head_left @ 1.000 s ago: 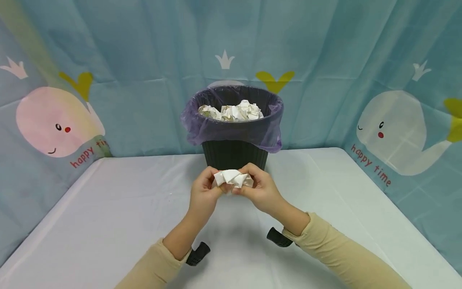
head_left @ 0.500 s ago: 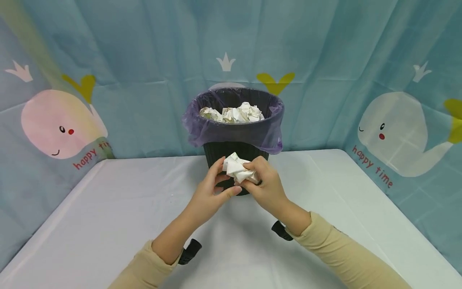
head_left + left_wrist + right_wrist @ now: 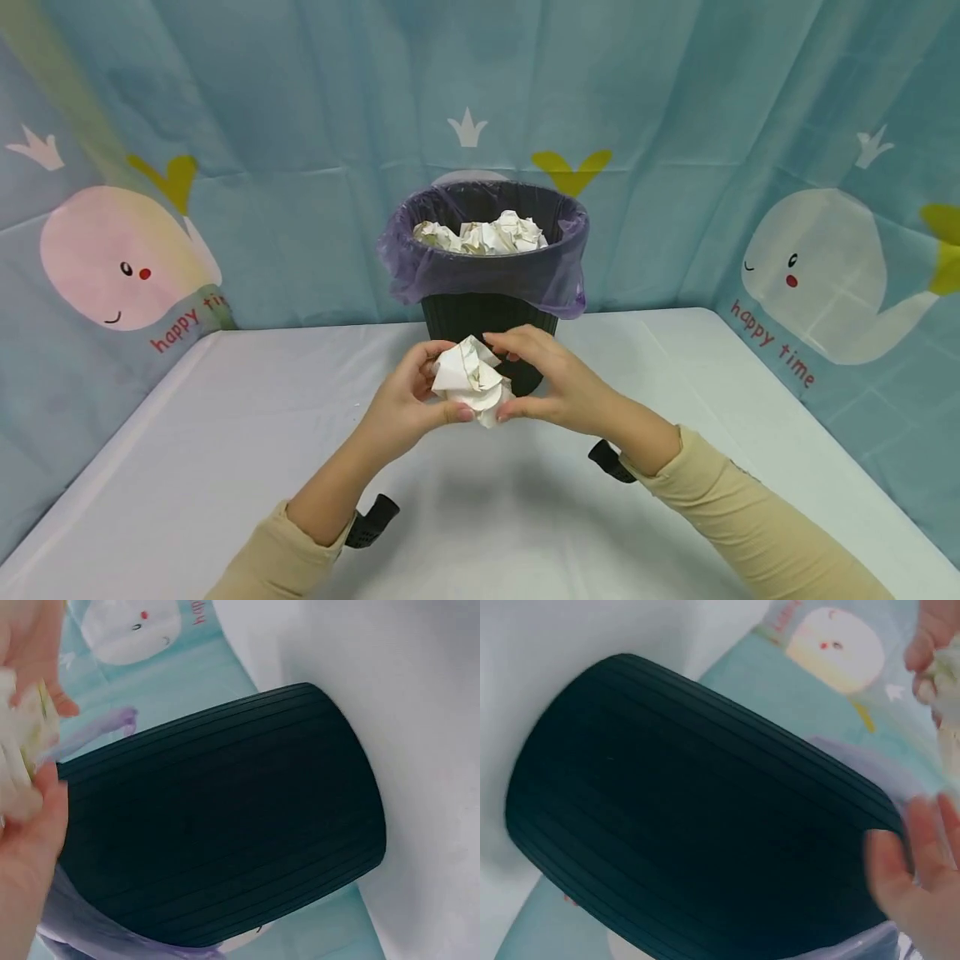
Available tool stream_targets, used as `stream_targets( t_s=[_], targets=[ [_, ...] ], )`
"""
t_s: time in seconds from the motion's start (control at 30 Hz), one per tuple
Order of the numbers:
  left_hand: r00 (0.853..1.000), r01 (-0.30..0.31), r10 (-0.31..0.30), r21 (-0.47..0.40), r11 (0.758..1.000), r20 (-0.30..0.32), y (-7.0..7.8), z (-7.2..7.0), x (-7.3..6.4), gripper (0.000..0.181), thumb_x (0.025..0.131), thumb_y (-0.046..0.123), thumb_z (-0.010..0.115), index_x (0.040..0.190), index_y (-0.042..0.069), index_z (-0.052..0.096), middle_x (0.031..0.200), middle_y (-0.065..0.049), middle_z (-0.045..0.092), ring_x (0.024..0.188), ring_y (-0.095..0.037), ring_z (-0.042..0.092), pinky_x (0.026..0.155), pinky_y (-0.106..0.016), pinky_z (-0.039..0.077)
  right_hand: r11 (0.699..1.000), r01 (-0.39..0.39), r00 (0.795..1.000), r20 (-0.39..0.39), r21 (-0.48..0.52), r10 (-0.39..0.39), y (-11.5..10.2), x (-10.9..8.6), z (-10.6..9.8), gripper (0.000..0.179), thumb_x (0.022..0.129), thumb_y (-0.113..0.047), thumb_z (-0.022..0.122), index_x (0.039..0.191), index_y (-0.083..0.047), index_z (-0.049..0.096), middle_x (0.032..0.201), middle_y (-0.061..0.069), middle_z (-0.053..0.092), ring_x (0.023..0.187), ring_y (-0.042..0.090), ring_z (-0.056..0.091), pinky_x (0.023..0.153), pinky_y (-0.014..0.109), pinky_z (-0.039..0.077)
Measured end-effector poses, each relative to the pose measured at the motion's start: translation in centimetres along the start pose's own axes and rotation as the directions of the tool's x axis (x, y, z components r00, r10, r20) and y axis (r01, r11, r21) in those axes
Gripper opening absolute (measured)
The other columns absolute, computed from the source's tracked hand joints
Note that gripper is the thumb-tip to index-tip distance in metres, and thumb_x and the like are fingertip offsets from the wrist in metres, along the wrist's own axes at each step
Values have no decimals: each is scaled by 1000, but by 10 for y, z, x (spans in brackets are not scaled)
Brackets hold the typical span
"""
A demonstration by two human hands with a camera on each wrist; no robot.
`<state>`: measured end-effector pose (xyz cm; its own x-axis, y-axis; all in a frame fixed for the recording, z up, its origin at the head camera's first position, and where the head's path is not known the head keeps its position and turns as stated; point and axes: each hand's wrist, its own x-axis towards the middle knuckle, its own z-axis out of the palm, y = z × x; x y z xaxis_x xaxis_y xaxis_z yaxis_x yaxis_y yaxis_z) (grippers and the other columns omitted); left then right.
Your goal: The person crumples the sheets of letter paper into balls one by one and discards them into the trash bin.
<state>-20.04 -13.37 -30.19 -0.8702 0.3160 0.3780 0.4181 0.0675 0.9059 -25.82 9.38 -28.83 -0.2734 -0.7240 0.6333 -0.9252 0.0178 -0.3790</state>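
A crumpled ball of white paper (image 3: 471,379) is held over the table in front of the bin. My left hand (image 3: 397,410) grips its left side, thumb at the lower front and fingers behind. My right hand (image 3: 562,382) is at the ball's right, fingers spread and loosely bent, thumb tip right at the paper's edge. In the right wrist view a gap shows between the right fingers (image 3: 885,862) and the paper. The left wrist view shows the paper (image 3: 19,750) cut off at the left edge.
A dark ribbed bin (image 3: 480,310) with a purple bag (image 3: 420,271) over its rim stands at the back of the white table (image 3: 247,417). Crumpled papers (image 3: 498,235) lie inside it. A blue curtain (image 3: 315,242) with whale prints hangs around the table.
The folded paper both hands pinched has turned into a rounder, looser ball. It passed to the right hand, then into the left hand's grip, as the right fingers opened and drew rightward.
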Motion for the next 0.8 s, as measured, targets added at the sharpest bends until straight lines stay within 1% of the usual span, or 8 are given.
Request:
stream_targets(
  t_s=[0.07,0.17,0.23,0.3,0.4,0.53,0.67,0.8],
  targets=[
    [999,12,-7,-110,994,41,1,-1,1,72,79,9,80,128,-12,32,110,-18,60,93,-16,62,81,-26,54,997,-74,997,30,14,73,-4,2,-3,86,82,-52,64,142,4,39,137,20,47,122,29,46,99,45,43],
    [999,37,-28,-196,980,45,2,1,3,83,75,23,83,129,-11,31,118,-22,55,97,-19,61,81,-27,54,984,-162,986,48,80,158,-6,3,-4,87,81,-38,74,146,3,34,144,23,43,127,29,44,103,46,40],
    [999,36,-38,-123,992,-15,4,3,4,86,73,31,81,135,-8,35,124,-21,50,104,-20,58,82,-25,52,980,-176,984,20,92,175,-6,3,-3,84,78,-22,79,144,5,35,139,23,48,121,28,50,100,44,44],
    [996,49,-54,-71,996,-65,4,4,6,81,76,26,79,141,-2,39,129,-21,48,108,-24,58,84,-26,52,979,-183,983,-17,90,185,-4,2,-2,84,73,-9,82,142,6,36,132,23,53,112,27,54,95,41,47],
    [991,45,-48,-27,999,-128,5,7,7,72,82,10,75,145,1,42,125,-22,52,108,-29,60,83,-27,53,986,-161,985,-58,52,164,-3,2,-3,89,70,-4,83,142,6,32,121,21,55,106,28,56,89,41,50],
    [990,-33,30,-21,999,-141,6,9,9,65,84,-6,69,143,-5,41,120,-25,58,106,-33,63,83,-28,54,991,-130,988,-83,-18,128,-2,8,-6,92,65,-4,86,140,2,33,118,17,55,101,25,55,83,36,51],
    [987,-138,141,47,989,-70,8,9,11,65,84,-12,66,142,-11,36,128,-28,52,112,-38,58,88,-26,51,994,-101,990,-102,-41,97,-2,13,-10,83,61,-1,87,131,2,43,121,16,54,102,24,55,82,33,50],
    [981,-192,192,36,981,-9,9,8,13,72,82,-14,68,143,-11,31,133,-29,46,114,-37,54,90,-27,50,998,-54,993,-107,-42,49,-4,15,-11,77,61,3,87,125,6,45,117,19,57,96,26,59,81,32,51]
  ],
)
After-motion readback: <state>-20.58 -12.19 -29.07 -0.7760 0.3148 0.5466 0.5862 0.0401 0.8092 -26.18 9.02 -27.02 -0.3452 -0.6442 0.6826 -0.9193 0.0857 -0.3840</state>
